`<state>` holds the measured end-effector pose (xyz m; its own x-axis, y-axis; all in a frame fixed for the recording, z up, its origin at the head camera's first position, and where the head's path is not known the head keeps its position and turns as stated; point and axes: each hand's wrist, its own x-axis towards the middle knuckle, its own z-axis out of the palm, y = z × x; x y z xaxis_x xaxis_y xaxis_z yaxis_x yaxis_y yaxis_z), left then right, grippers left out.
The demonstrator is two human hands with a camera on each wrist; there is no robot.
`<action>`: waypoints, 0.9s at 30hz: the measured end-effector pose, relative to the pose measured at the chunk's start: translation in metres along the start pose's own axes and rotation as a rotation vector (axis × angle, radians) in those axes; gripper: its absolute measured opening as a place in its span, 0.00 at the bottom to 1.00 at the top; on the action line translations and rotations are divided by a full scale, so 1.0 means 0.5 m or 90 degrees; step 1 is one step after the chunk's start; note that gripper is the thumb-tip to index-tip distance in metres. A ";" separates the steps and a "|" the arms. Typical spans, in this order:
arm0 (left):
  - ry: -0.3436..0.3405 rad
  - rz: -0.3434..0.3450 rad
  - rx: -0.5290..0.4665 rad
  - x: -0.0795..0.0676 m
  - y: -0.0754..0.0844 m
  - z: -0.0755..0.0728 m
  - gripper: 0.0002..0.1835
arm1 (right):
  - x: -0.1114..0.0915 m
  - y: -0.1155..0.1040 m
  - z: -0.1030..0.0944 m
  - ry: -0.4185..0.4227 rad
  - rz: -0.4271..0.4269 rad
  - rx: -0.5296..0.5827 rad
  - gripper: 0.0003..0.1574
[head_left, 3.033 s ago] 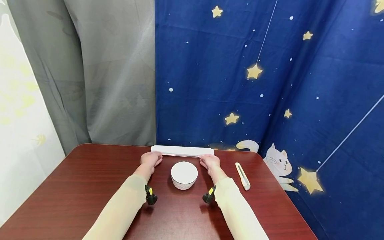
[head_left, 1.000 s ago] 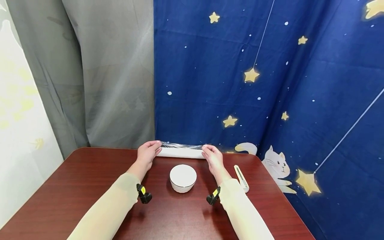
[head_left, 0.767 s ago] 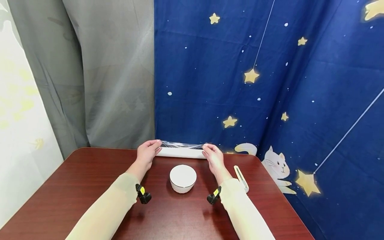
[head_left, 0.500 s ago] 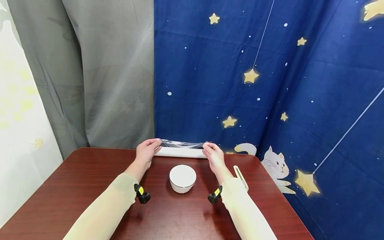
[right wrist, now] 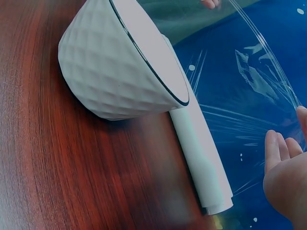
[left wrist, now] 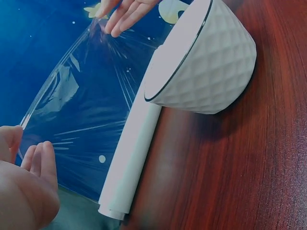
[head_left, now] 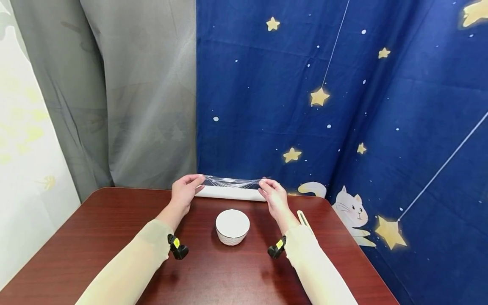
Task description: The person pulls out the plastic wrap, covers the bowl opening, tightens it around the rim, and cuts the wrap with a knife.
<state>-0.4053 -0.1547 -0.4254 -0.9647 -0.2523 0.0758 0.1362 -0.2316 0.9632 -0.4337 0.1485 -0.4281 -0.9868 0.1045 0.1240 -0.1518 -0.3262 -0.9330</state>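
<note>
A white roll of cling film (head_left: pixel 228 193) lies across the far edge of the table, behind a white bowl (head_left: pixel 232 226). A clear sheet of film (head_left: pixel 230 182) is drawn up off the roll and stretched between my hands. My left hand (head_left: pixel 189 187) pinches its left corner and my right hand (head_left: pixel 269 188) pinches its right corner, both held a little above the roll. The left wrist view shows the bowl (left wrist: pixel 206 62), the roll (left wrist: pixel 132 153) and the taut film (left wrist: pixel 81 120). The right wrist view shows the bowl (right wrist: pixel 120 67), the roll (right wrist: pixel 199 153) and the film (right wrist: pixel 249 96).
A white slide cutter (head_left: pixel 303 218) lies right of the bowl, partly behind my right sleeve. The dark red wooden table (head_left: pixel 95 237) stands against a grey curtain and a blue star-patterned curtain hanging right behind its far edge.
My hands have risen from the table in front of the roll, drawing the film up and stretching it. My right forearm has shifted right over part of the cutter.
</note>
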 end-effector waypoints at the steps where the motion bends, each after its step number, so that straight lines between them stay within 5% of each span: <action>1: -0.001 0.004 0.005 -0.001 0.002 0.000 0.19 | -0.002 -0.003 0.000 0.002 -0.001 0.002 0.08; 17: -0.003 0.084 0.121 -0.030 0.049 0.001 0.17 | -0.001 -0.033 0.003 -0.018 -0.024 0.007 0.09; 27: -0.008 0.087 0.154 -0.052 0.072 0.005 0.17 | 0.004 -0.044 0.001 -0.033 -0.029 0.021 0.09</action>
<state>-0.3758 -0.1541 -0.3921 -0.9440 -0.2544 0.2101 0.2083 0.0346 0.9775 -0.4322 0.1556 -0.4072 -0.9803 0.0707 0.1843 -0.1974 -0.3534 -0.9144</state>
